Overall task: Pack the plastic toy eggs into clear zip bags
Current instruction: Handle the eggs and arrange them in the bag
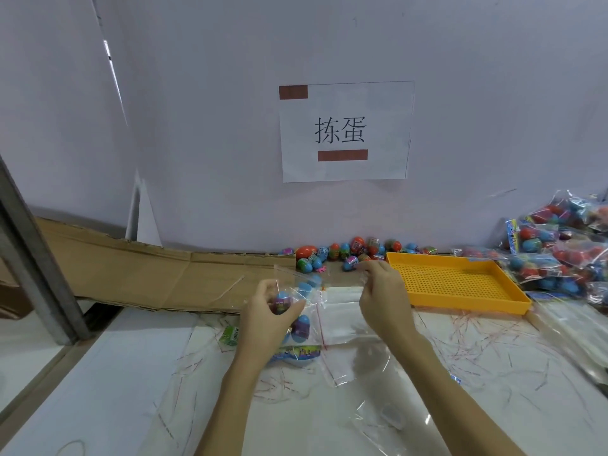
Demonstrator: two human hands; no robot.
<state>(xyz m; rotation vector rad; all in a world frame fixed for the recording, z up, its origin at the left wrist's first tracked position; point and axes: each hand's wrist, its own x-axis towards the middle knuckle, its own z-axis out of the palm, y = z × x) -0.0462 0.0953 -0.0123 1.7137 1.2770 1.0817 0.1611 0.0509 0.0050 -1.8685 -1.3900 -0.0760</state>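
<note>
Left hand (268, 312) grips the blue-and-purple plastic egg (282, 302) inside the clear zip bag (297, 291) while right hand (383, 296) pinches its mouth open for loading.

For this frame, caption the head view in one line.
Both hands, left hand and right hand, hold a clear bag with eggs inside, beside a yellow tray.

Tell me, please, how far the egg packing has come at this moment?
Done: a pile of filled bags lies at the right. In hand: the left hand holds a clear bag with several eggs in it, while the right hand pinches its top edge. Left: loose eggs wait along the wall behind the empty yellow tray, so packing is partly finished.
</note>
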